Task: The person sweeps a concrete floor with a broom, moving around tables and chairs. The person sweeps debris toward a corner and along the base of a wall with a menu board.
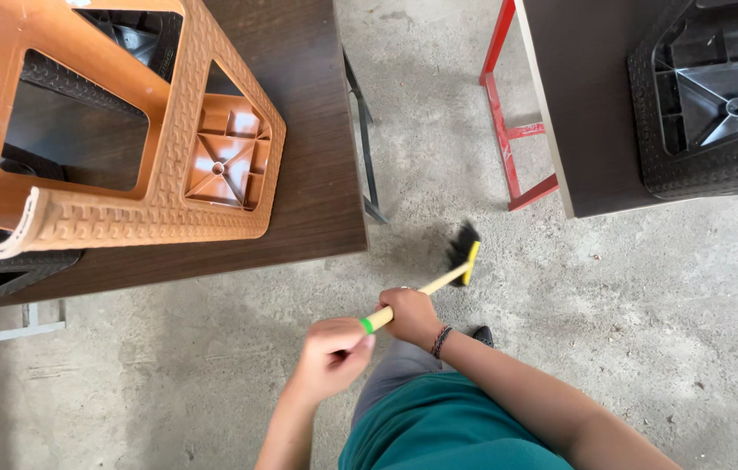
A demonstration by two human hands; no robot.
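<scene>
Both hands on a broom (438,277), wooden handle w/ green band near its top end. Right hand (411,317) closed around the handle just below the green band, dark bracelet on the wrist. Left hand (331,350) fisted at the handle's top end, near side, fingers curled in; can't tell how much of the handle is inside the fist. Handle slants up-right from the hands to a yellow broom head w/ black bristles (463,245), bristles down on the grey concrete floor (647,305), centre of view, in the gap btw two tables.

Person in teal top and grey trousers, dark shoe tip (483,334) just right of the right wrist.

Left: dark wood-grain table (316,174) w/ an orange plastic stool (125,130) lying upturned on it, black stool partly under it. Right far: second dark table (586,113) w/ red metal legs (508,130), black plastic stool (717,96) upturned on top. Broom head sits well apart from both tables' tops, near the left table's dark metal leg (367,165).
</scene>
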